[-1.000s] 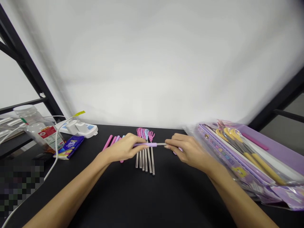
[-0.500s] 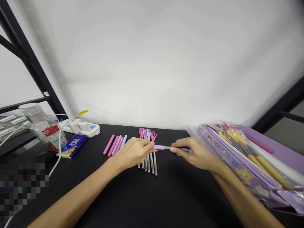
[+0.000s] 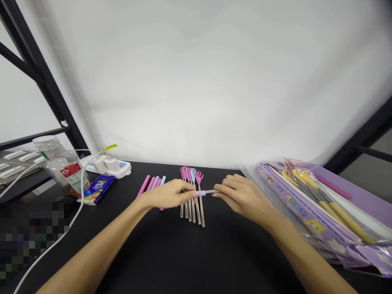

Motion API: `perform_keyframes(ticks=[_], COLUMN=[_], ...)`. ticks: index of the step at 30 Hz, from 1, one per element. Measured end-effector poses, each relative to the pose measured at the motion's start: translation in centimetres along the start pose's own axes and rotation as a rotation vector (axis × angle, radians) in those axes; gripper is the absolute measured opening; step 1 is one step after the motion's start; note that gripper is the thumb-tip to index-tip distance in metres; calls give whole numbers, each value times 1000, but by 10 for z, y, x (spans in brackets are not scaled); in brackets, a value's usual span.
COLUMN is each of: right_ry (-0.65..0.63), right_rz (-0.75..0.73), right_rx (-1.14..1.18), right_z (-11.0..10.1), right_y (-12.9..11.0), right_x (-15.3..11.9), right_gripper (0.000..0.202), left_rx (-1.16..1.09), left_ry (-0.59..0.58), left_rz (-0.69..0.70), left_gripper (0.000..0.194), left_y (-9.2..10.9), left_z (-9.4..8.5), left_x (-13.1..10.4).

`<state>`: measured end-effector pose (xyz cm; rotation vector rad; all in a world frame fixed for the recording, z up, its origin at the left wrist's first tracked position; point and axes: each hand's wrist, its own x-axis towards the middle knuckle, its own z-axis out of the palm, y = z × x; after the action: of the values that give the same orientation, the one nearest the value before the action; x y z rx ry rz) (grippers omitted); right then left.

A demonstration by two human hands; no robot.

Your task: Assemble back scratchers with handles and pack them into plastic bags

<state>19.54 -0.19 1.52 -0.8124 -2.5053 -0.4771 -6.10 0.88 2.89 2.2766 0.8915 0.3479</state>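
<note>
My left hand (image 3: 170,193) is closed on a light purple tube handle (image 3: 201,193), whose end shows beyond the fingertips. From that end a thin metal rod (image 3: 210,191) runs into my right hand (image 3: 241,195), whose fingers are wrapped over it and hide its far part. Beneath and beside the left fingertips lies a row of several back scratchers (image 3: 199,178) with pink, purple and blue claw heads and bare metal rods. Left of them are several loose pink, purple and blue handles (image 3: 143,187), partly covered by my left hand and wrist.
To the right stands a purple box (image 3: 306,220) in clear plastic, with yellow-headed back scratchers (image 3: 330,204) inside. On the left are a clear jar (image 3: 58,163), a blue snack packet (image 3: 99,188), a power strip (image 3: 122,168) and a white cable (image 3: 72,222). A white wall backs the black table (image 3: 196,261).
My right hand has turned and its fingers now fold over the rod, hiding the purple part seen beneath it before. Less of the purple handle shows. The view has shifted slightly.
</note>
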Motion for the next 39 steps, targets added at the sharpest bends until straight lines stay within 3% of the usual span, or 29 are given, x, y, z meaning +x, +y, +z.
perform_keyframes(ticks=[2,7,11,27,31,36,39], right_ry=[16,0,-62,-319,-323,-103,-69], right_rz=[-47,-8,74,462,432,256,161], right_rx=[-75,-52,23,657,611,223,93], right_z=[0,-2,-3,-6,-5,1,4], right_y=[-2,-6,-6,-4,-1,11,16], right_x=[1,1,-1,5,4,-5,-8], right_gripper=[22,25,30,42,41,30,30], left_rx=[-69,33,167,1001,908,413,242], left_ry=[-29,159,228,486,427,230,156], left_rz=[-5,70,157,358,313,100,35], left_gripper=[40,41,39,38,39,38,42], left_y=[-3,-4,-5,-9,-7,-8,-11], left_z=[-1,6,17,39,36,19,13], left_x=[0,3,8,14,14,9,8])
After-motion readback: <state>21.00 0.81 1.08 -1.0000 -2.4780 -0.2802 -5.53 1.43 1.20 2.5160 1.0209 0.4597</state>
